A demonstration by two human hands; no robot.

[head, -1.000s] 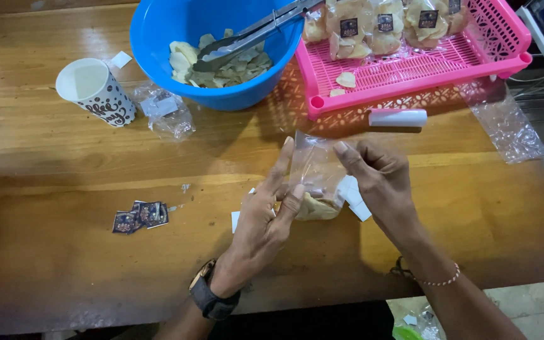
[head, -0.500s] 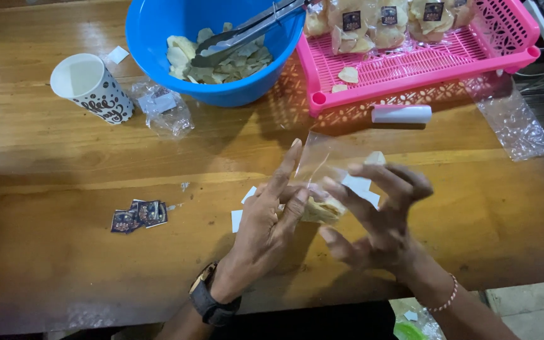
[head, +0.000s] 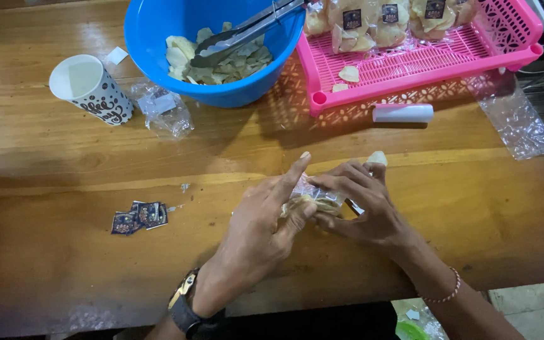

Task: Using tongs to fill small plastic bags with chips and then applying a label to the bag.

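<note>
- Near the middle of the brown wooden counter (head: 51, 157), the left hand (head: 266, 223) and the right hand (head: 357, 204) meet around a small clear plastic bag of pale chips (head: 310, 196).
- Left hand: thumb and fingers clasp the bag's near side, index finger stretched out straight above it; a dark wristwatch (head: 184, 308) sits on the wrist.
- Right hand: fingers curled over the bag's far side, gripping it; a thin beaded bracelet (head: 443, 293) circles the wrist.
- The bag lies low, at or just over the counter surface, pinched between both hands.
- One loose pale chip (head: 377, 157) shows just beyond the right hand's fingertips.
- A small heap of dark square stickers (head: 140, 216) lies well to the left of the hands.
- At the far edge stands a round blue plastic bowl (head: 158, 31) holding pale chips, with metal tongs (head: 247, 28) resting in it.
- Beside the bowl, to its right, is a pink slotted plastic tray (head: 423, 60) with filled, labelled bags at its back.
- A white cylindrical tube (head: 403, 113) lies just in front of the tray.
- A white paper cup with dark print (head: 89, 88) stands left of the bowl, a crumpled clear wrapper (head: 162, 110) beside it.
- Another empty clear plastic bag (head: 514, 119) lies at the right edge.
</note>
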